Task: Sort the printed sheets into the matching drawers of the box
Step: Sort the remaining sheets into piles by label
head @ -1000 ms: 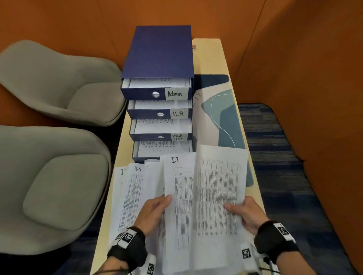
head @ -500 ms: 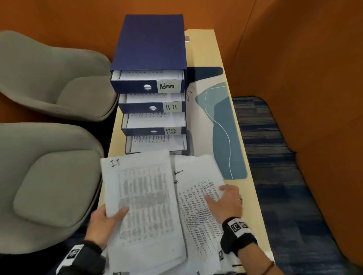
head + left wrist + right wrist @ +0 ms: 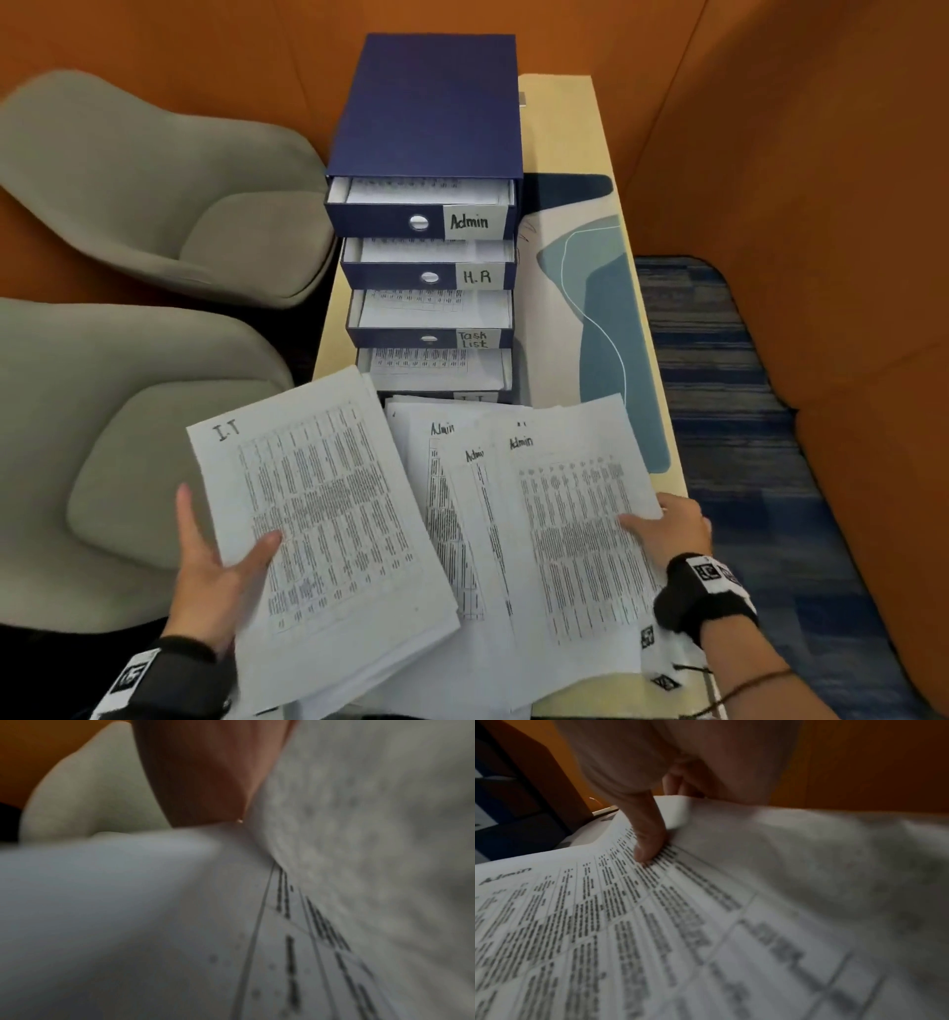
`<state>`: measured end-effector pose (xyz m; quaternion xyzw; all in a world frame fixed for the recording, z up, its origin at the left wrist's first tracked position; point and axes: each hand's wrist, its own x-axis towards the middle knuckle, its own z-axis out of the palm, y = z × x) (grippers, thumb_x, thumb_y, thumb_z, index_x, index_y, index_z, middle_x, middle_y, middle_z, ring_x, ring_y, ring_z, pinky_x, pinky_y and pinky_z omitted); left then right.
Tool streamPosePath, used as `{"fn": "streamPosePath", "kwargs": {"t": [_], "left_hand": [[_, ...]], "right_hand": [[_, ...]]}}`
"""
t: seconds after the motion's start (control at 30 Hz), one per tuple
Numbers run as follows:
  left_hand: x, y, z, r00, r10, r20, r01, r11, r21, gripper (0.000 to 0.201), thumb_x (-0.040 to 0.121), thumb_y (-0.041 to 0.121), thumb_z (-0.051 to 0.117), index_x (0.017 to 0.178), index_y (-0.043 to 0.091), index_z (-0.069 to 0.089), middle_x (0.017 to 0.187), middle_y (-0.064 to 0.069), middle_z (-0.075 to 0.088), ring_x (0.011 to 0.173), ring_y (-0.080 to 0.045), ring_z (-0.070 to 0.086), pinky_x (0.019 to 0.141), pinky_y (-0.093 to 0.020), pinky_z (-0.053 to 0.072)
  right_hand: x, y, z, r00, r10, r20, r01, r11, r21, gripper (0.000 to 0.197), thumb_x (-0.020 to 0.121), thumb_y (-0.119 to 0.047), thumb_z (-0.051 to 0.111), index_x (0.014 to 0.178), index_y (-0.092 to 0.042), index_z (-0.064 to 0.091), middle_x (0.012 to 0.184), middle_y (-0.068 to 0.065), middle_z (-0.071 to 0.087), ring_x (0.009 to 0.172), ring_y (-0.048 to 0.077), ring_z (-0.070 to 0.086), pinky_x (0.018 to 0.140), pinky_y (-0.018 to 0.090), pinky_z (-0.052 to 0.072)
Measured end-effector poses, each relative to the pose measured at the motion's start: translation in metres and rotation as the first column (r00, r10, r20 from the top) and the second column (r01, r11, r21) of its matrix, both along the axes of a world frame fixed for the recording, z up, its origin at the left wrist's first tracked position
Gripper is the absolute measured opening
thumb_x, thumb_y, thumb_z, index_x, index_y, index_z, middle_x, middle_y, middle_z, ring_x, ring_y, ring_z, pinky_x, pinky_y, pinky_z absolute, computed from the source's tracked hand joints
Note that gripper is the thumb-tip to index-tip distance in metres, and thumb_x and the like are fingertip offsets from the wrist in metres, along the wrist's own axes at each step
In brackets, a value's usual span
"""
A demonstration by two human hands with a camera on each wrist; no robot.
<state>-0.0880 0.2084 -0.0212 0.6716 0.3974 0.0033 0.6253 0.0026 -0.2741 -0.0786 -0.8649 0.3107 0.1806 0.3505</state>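
Note:
A blue drawer box stands on the narrow table, all its drawers pulled out and holding sheets: Admin, H.R, Task List and a bottom drawer. My left hand grips a stack of sheets headed I.T at its left edge, thumb on top, out over the table's left side. My right hand pinches the right edge of a sheet headed Admin; in the right wrist view its thumb presses on the print. More Admin sheets lie fanned beneath.
Two grey armchairs stand close to the table's left side. A blue and white mat lies right of the box. Orange walls enclose the back and right; striped blue carpet runs along the right.
The sheets held up together have been split. My left hand carried the I.T stack off to the left. My right hand went from lying flat on the pile to pinching the top Admin sheet's right edge.

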Motion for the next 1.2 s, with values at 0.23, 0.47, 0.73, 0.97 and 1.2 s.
{"fn": "streamPosePath", "kwargs": {"t": [0.23, 0.47, 0.73, 0.97, 1.2], "left_hand": [[0.008, -0.020, -0.005, 0.991, -0.124, 0.048, 0.125, 0.992, -0.025, 0.069, 0.092, -0.006, 0.069, 0.148, 0.027, 0.045, 0.130, -0.003, 0.071, 0.117, -0.025, 0.069, 0.103, -0.051, 0.050], [0.036, -0.079, 0.055, 0.702, -0.708, 0.082, 0.694, 0.705, 0.148, 0.011, 0.097, 0.021, 0.072, 0.106, 0.026, 0.076, 0.099, 0.000, 0.079, 0.089, -0.022, 0.075, 0.081, -0.044, 0.063], [0.070, -0.134, 0.100, 0.689, -0.571, 0.446, 0.590, 0.800, 0.112, 0.019, 0.094, 0.017, 0.072, 0.111, 0.024, 0.075, 0.105, 0.002, 0.079, 0.099, -0.019, 0.075, 0.087, -0.038, 0.063], [0.085, -0.171, 0.093, 0.679, -0.484, 0.552, 0.513, 0.851, 0.115, 0.018, 0.083, 0.008, 0.083, 0.100, 0.007, 0.081, 0.096, -0.005, 0.081, 0.092, -0.026, 0.077, 0.081, -0.040, 0.063], [0.082, -0.177, 0.021, 0.773, -0.534, 0.344, 0.542, 0.837, 0.081, 0.028, 0.076, 0.003, 0.090, 0.096, 0.021, 0.083, 0.100, 0.003, 0.081, 0.097, -0.016, 0.077, 0.087, -0.033, 0.060]], "right_hand": [[-0.002, -0.011, 0.018, 0.974, 0.210, -0.090, -0.208, 0.978, 0.026, 0.037, 0.088, -0.029, 0.081, 0.121, -0.017, 0.070, 0.121, 0.005, 0.072, 0.108, 0.022, 0.065, 0.105, 0.042, 0.051], [0.010, 0.067, 0.131, 0.697, 0.521, 0.493, -0.551, 0.829, -0.096, 0.106, 0.066, -0.038, 0.096, 0.152, -0.037, 0.034, 0.164, -0.016, 0.028, 0.152, 0.005, 0.021, 0.123, 0.040, 0.019], [0.041, 0.036, 0.171, 0.713, -0.225, 0.664, -0.436, 0.598, 0.672, 0.109, 0.057, -0.027, 0.100, 0.148, -0.014, 0.042, 0.143, 0.012, 0.059, 0.134, 0.026, 0.056, 0.108, 0.044, 0.049], [0.007, 0.058, 0.146, 0.688, -0.193, 0.699, -0.394, 0.710, 0.584, 0.035, 0.068, 0.001, 0.083, 0.093, -0.021, 0.074, 0.095, 0.009, 0.078, 0.090, 0.028, 0.074, 0.077, 0.042, 0.063], [-0.014, 0.062, 0.067, 0.901, -0.211, 0.380, -0.054, 0.813, 0.580, 0.059, 0.053, -0.028, 0.102, 0.102, -0.009, 0.076, 0.094, 0.004, 0.080, 0.096, 0.031, 0.073, 0.084, 0.035, 0.057]]}}
